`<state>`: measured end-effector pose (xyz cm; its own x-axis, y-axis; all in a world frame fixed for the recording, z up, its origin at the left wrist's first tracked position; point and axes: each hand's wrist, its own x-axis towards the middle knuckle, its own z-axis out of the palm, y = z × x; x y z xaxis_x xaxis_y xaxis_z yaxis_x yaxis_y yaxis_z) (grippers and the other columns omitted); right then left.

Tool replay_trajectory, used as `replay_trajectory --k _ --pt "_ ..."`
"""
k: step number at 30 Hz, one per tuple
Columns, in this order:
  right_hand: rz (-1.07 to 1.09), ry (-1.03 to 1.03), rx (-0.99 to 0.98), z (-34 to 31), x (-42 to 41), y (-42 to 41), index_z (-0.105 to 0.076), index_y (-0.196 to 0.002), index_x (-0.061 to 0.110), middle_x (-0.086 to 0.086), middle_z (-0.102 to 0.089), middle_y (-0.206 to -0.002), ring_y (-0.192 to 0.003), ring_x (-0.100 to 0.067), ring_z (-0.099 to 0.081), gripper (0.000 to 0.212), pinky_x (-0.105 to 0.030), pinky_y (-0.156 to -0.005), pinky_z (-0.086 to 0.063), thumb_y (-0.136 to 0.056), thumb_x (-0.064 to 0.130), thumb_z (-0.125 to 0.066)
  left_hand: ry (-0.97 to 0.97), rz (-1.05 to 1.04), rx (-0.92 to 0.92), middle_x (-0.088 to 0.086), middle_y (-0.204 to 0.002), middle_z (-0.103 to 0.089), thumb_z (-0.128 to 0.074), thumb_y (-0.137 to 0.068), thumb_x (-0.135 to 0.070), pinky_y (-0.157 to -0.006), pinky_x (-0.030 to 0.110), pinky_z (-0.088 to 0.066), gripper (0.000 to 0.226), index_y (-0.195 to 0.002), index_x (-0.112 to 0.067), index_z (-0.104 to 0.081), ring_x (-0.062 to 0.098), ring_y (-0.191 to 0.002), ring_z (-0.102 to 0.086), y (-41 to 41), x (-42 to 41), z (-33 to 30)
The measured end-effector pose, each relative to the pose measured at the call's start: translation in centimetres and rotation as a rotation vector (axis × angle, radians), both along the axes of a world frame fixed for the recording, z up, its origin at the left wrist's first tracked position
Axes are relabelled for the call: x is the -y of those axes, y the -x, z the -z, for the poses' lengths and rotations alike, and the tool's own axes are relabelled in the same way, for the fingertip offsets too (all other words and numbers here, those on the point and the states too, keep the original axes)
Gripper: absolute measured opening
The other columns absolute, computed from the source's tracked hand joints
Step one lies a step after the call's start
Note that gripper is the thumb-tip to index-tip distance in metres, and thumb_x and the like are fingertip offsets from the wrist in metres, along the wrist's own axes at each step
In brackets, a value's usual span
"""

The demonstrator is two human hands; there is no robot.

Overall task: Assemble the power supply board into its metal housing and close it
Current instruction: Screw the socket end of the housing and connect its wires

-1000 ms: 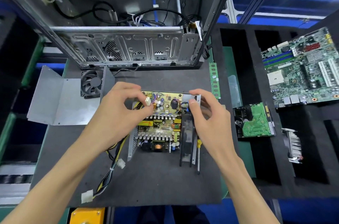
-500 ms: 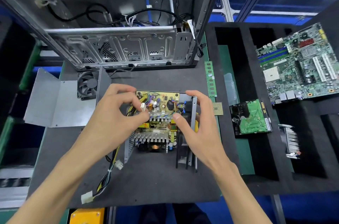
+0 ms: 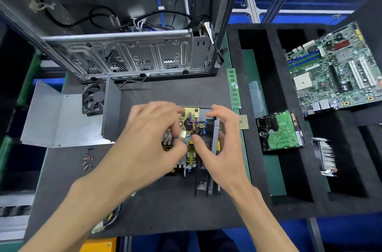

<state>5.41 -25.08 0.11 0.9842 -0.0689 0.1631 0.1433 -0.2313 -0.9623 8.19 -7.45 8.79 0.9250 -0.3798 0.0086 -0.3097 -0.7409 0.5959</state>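
The yellow power supply board (image 3: 189, 114) lies in its open metal housing (image 3: 215, 138) on the black mat, mostly hidden by my hands. My left hand (image 3: 148, 134) pinches a small white connector (image 3: 183, 134) over the board's middle. My right hand (image 3: 221, 144) curls over the housing's upright side wall, and its thumb rests on the board beside the connector. The housing's bent grey cover (image 3: 62, 119) lies to the left, with a black fan (image 3: 93, 96) at its far edge. Yellow and black cables (image 3: 112, 214) trail toward me and end in a white plug (image 3: 98, 229).
Several loose screws (image 3: 87, 158) lie left of my left arm. An open PC case (image 3: 134, 59) stands behind the mat. To the right are a RAM stick (image 3: 234, 88), a CPU chip (image 3: 244, 121), a hard drive (image 3: 279, 131), a motherboard (image 3: 334, 72) and a heatsink (image 3: 326, 156) on black foam.
My left hand has carried the white connector from the board's far left part toward its middle. My right thumb has come in beside it. The loose screws have come into sight.
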Motion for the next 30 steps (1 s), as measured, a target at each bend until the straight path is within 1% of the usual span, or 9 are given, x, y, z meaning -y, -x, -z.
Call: replay_trajectory --k 5,7,9,11,14,19,22,26,30 --pt "0.014 0.006 0.027 0.1 -0.1 0.1 -0.051 -0.128 0.026 0.003 -0.045 -0.141 -0.142 -0.026 -0.041 0.048 -0.040 -0.103 -0.049 -0.084 0.021 -0.069 -0.034 0.113 -0.037 -0.009 -0.126 -0.069 -0.059 -0.076 -0.024 -0.101 0.025 -0.027 0.010 -0.073 -0.020 -0.051 -0.004 -0.113 -0.043 0.4 0.9 0.0" --pt "0.015 0.006 0.034 0.2 -0.1 0.2 -0.051 -0.128 0.027 0.003 -0.044 -0.142 -0.142 -0.027 -0.041 0.048 -0.041 -0.103 -0.049 -0.084 0.020 -0.068 0.005 0.094 -0.060 -0.013 -0.123 -0.069 -0.060 -0.076 -0.023 -0.101 0.019 -0.028 0.008 -0.074 -0.022 -0.053 -0.016 -0.106 -0.039 0.4 0.6 0.0" --pt "0.018 0.005 0.035 0.2 -0.1 0.3 -0.050 -0.128 0.031 0.003 -0.044 -0.143 -0.141 -0.027 -0.042 0.049 -0.042 -0.104 -0.049 -0.084 0.020 -0.066 0.037 0.065 -0.076 -0.017 -0.118 -0.070 -0.060 -0.076 -0.023 -0.099 0.011 -0.027 0.011 -0.075 -0.029 -0.052 -0.022 -0.109 -0.036 0.4 0.4 0.0" --pt "0.020 0.008 0.044 0.2 -0.2 0.4 -0.050 -0.128 0.032 0.001 -0.044 -0.142 -0.140 -0.028 -0.043 0.050 -0.042 -0.104 -0.049 -0.083 0.017 -0.065 0.048 0.044 -0.078 -0.019 -0.113 -0.070 -0.062 -0.077 -0.023 -0.097 0.014 -0.033 0.014 -0.076 -0.032 -0.052 -0.009 -0.109 -0.043 0.7 0.2 0.0" --pt "0.033 0.010 0.061 0.2 -0.3 0.6 -0.050 -0.127 0.028 -0.003 -0.044 -0.142 -0.139 -0.027 -0.044 0.049 -0.038 -0.104 -0.049 -0.081 0.015 -0.064 0.057 -0.003 -0.077 -0.024 -0.114 -0.070 -0.073 -0.082 -0.017 -0.090 0.029 -0.045 0.016 -0.079 -0.028 -0.060 0.011 -0.105 -0.054 1.1 0.1 0.1" --pt "0.035 0.002 0.076 0.2 -0.3 0.8 -0.051 -0.126 0.027 -0.010 -0.045 -0.141 -0.137 -0.026 -0.046 0.049 -0.031 -0.103 -0.046 -0.080 0.014 -0.063 0.090 -0.038 -0.083 -0.028 -0.110 -0.070 -0.070 -0.088 -0.024 -0.093 0.029 -0.047 0.011 -0.084 -0.032 -0.064 0.007 -0.111 -0.062 1.1 -0.1 -0.2" --pt "0.032 0.007 0.079 0.2 -0.4 0.9 -0.051 -0.125 0.026 -0.011 -0.045 -0.140 -0.135 -0.024 -0.047 0.048 -0.027 -0.103 -0.044 -0.080 0.014 -0.063 0.027 -0.004 -0.007 -0.020 -0.102 -0.072 -0.064 -0.086 -0.029 -0.088 0.040 -0.055 0.007 -0.089 -0.027 -0.070 0.013 -0.103 -0.066 1.1 -0.8 -0.3" --pt "0.037 0.002 0.073 0.2 -0.3 0.9 -0.053 -0.123 0.024 -0.012 -0.046 -0.139 -0.134 -0.025 -0.048 0.046 -0.030 -0.103 -0.046 -0.080 0.014 -0.062 -0.080 0.078 0.128 -0.014 -0.094 -0.064 -0.059 -0.089 -0.034 -0.087 0.034 -0.039 0.020 -0.091 -0.024 -0.076 0.015 -0.096 -0.055 0.7 -2.3 0.0" --pt "0.040 0.001 0.076 0.2 -0.5 0.9 -0.053 -0.122 0.025 -0.012 -0.046 -0.138 -0.131 -0.025 -0.049 0.047 -0.029 -0.101 -0.046 -0.078 0.013 -0.061 -0.108 0.109 0.140 -0.015 -0.089 -0.060 -0.057 -0.089 -0.039 -0.082 0.028 -0.028 0.025 -0.090 -0.027 -0.079 0.013 -0.091 -0.048 0.5 -3.4 0.1"
